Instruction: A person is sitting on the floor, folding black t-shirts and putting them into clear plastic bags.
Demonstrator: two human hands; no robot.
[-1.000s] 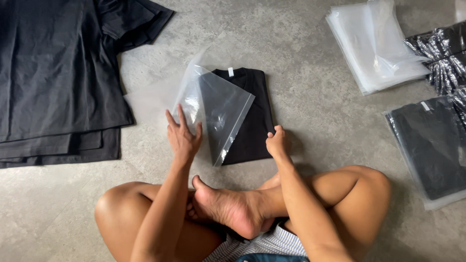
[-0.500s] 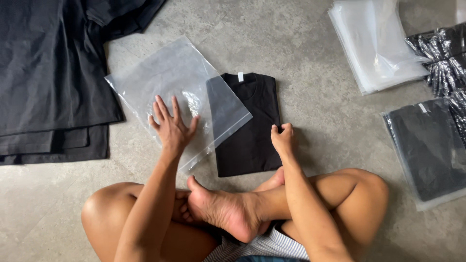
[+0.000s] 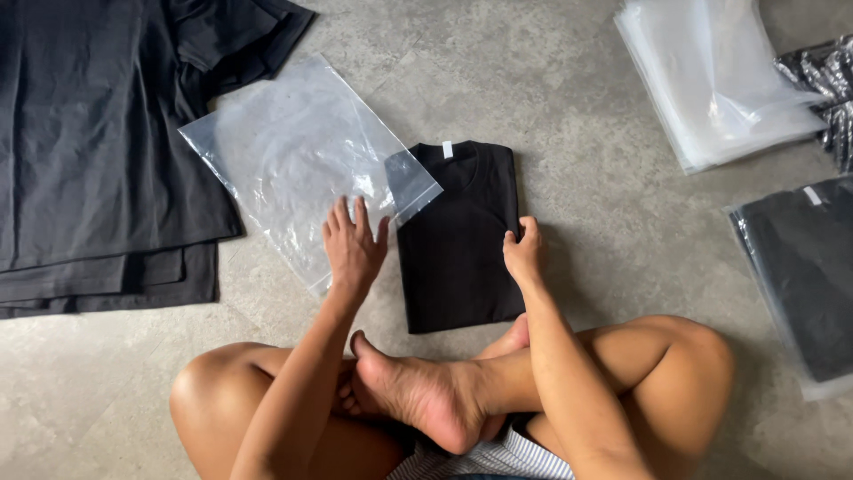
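Left hand (image 3: 354,249) flat on clear bag (image 3: 302,169)

Mottled grey concrete floor (image 3: 577,107), evenly lit, probably by daylight; no walls visible.

Black folded shirt (image 3: 460,240); clear bag (image 3: 293,160); grey floor (image 3: 569,107); seemingly striped shorts (image 3: 498,458).

So packaging-wise: a clear flat plastic bag (image 3: 298,164) lies empty on the floor around 10 o'clock, one corner overlapping the folded black shirt, which has a small white neck label (image 3: 448,149) just above center. At 1 o'clock sits a stack of clear empty bags (image 3: 715,84). At 3 o'clock there's a bagged dark shirt (image 3: 800,276) with its own little white label (image 3: 812,196).
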